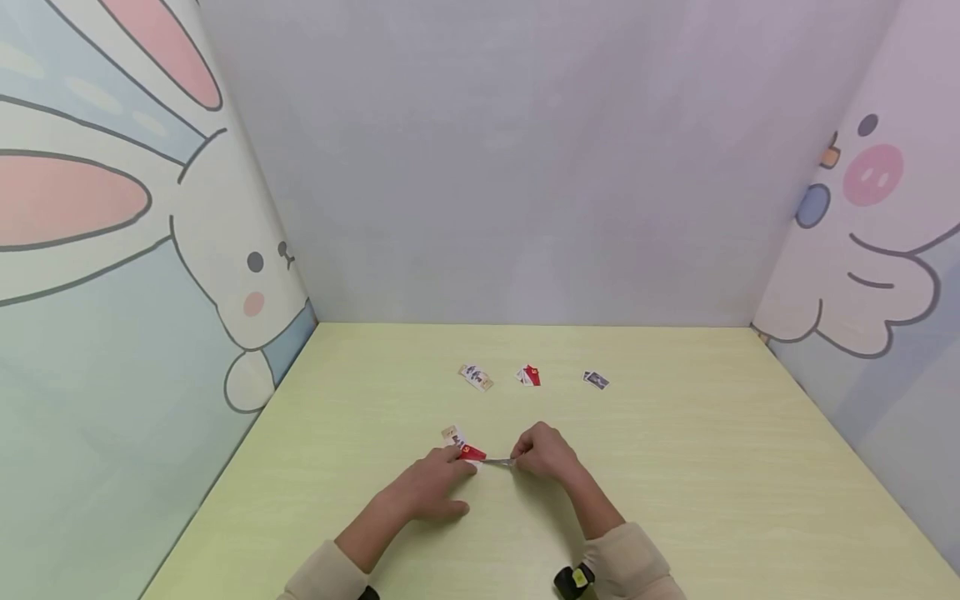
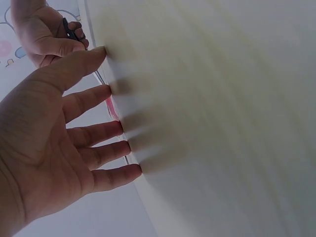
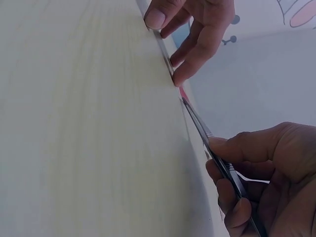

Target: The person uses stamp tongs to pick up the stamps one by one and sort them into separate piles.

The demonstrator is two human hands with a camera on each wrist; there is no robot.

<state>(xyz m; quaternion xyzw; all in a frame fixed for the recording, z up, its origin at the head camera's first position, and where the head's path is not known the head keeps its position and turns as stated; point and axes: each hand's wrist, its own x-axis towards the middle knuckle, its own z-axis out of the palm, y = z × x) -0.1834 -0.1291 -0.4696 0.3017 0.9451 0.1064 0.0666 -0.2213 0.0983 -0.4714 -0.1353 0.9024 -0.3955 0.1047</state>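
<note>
In the head view my left hand (image 1: 431,486) lies with straight fingers at the near end of a small red card (image 1: 471,452). Its fingertips touch the table in the left wrist view. Beside the red card is a cream card with dark print (image 1: 452,435). My right hand (image 1: 546,452) pinches a pair of metal tweezers (image 3: 200,126) between thumb and curled fingers. The tweezers point left, their tips at the right end of the red card. Whether the tips grip its edge, I cannot tell.
Farther back on the pale wooden table (image 1: 675,467) lie three small groups of cards: cream ones (image 1: 476,377), red and white ones (image 1: 528,375) and dark ones (image 1: 596,380). A grey wall (image 1: 525,167) stands behind, with cartoon-printed panels on both sides.
</note>
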